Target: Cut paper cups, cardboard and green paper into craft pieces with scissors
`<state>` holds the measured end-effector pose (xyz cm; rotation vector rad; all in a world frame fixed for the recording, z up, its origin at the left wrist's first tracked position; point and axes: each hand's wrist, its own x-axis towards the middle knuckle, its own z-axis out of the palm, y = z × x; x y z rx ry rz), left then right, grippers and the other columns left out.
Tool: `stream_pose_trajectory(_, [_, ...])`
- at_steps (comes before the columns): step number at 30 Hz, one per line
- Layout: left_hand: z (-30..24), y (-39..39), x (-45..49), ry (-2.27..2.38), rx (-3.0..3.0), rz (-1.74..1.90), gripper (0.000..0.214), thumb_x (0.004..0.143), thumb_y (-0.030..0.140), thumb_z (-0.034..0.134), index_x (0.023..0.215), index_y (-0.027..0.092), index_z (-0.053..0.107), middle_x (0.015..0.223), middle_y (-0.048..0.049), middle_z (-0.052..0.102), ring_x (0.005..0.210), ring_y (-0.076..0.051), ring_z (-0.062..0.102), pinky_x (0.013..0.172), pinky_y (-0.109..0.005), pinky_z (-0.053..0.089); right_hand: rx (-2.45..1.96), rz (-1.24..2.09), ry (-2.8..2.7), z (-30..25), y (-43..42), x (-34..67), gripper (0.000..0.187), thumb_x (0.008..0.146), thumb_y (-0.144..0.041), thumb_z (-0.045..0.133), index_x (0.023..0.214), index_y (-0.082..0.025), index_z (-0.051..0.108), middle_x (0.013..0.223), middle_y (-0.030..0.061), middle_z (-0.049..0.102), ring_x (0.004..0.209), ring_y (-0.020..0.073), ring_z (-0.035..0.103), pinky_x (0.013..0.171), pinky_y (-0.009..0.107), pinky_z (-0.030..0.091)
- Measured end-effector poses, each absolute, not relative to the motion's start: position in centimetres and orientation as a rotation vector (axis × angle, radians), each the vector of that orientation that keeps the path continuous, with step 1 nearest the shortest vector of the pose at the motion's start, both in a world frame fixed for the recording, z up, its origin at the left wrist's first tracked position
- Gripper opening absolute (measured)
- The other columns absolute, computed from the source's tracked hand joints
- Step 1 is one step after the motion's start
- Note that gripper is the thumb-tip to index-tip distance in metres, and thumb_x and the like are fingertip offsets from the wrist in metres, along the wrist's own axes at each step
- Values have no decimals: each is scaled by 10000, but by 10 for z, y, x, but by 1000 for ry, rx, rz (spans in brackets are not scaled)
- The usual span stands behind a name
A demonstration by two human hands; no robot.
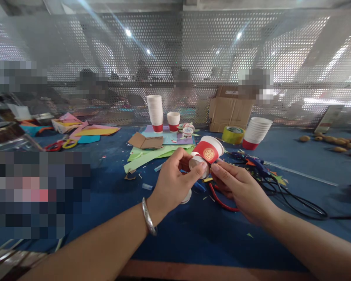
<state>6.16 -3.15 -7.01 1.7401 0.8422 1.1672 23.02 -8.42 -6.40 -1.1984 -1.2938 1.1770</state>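
A white paper cup with a red band and a gold emblem (209,154) is held tilted above the table, its mouth toward the upper right. My left hand (177,173) grips it near the bottom, thumb across the white base and fingers behind. At the cup's lower right, my right hand (234,179) has thumb and forefinger pinched together against its edge; what lies between them is hidden. Beneath the right hand curves a red cord (220,201), and I cannot tell whether the hidden fingers hold it. A white round piece (187,196) shows partly below my left hand.
Behind stand paper cup stacks (155,111) (256,130), a single cup (173,121), yellow tape (233,134) and a cardboard box (229,109). A blue glue gun (259,166) with black cable lies right. Coloured paper (149,156) and scissors (57,145) lie left.
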Motion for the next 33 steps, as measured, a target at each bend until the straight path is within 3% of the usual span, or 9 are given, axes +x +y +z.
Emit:
stream_pose_trajectory(10, [-66, -31, 60, 891, 1810, 1163, 306, 850, 455, 700, 854, 204, 525, 746, -11, 638, 681, -151, 591, 625, -277, 468, -1210, 1130, -1357, -65, -83, 232, 392, 920, -572, 592, 821, -193, 587, 649, -53, 318, 554, 97, 215, 442, 241, 157])
stream_pose_trajectory(16, [-69, -29, 62, 887, 1803, 1221, 306, 832, 438, 718, 858, 199, 528, 737, -4, 616, 662, -142, 573, 610, -269, 455, -1196, 1140, -1318, -66, -83, 231, 443, 901, -597, 605, 733, -200, 504, 636, -63, 296, 551, 95, 203, 449, 241, 152])
stream_pose_trajectory(23, [-66, -32, 59, 885, 1848, 1209, 313, 841, 439, 707, 822, 208, 497, 709, 10, 586, 649, -134, 554, 598, -263, 447, -1183, 1186, -1323, -65, -85, 231, 419, 905, -599, 598, 825, -190, 549, 653, -62, 318, 556, 90, 208, 452, 234, 136])
stream_pose_trajectory(26, [-68, -31, 59, 898, 1820, 1199, 337, 832, 455, 711, 795, 209, 483, 681, 19, 575, 627, -129, 550, 581, -257, 447, -1211, 1169, -1336, -65, -85, 229, 459, 891, -620, 603, 746, -197, 503, 637, -64, 312, 549, 90, 207, 448, 236, 137])
stream_pose_trajectory(33, [-62, -13, 57, 945, 1547, 1312, 303, 807, 401, 718, 977, 183, 595, 781, -30, 671, 665, -150, 644, 594, -268, 540, -1292, 1061, -1432, -67, -79, 236, 482, 911, -673, 519, 775, -211, 495, 630, -72, 289, 531, 96, 236, 459, 241, 188])
